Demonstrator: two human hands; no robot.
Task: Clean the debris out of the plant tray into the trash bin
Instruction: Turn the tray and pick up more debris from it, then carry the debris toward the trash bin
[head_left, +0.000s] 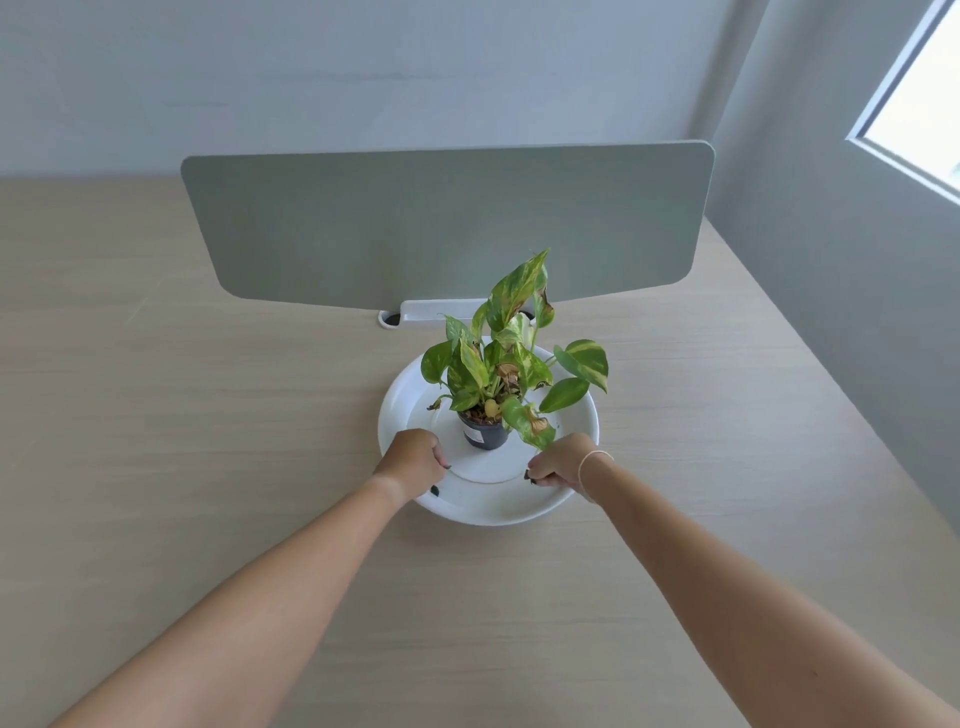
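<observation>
A round white plant tray (488, 512) lies on the wooden desk with a small black pot (483, 434) of a green and yellow leafy plant (511, 358) standing in it. My left hand (410, 460) reaches over the tray's near left rim, its fingers pinched together on the tray floor with a dark speck at the tips. My right hand (563, 465), with a thin band on its wrist, reaches over the near right rim, pinched the same way on a dark bit. A loose dark piece of debris (434, 490) lies beside my left wrist. No trash bin is in view.
A grey-green desk divider panel (447, 223) stands upright just behind the tray on a white bracket (431, 310). The light wood desk (208, 415) stretches left and toward me. A wall and a window (924, 104) are at the right, past the desk's right edge.
</observation>
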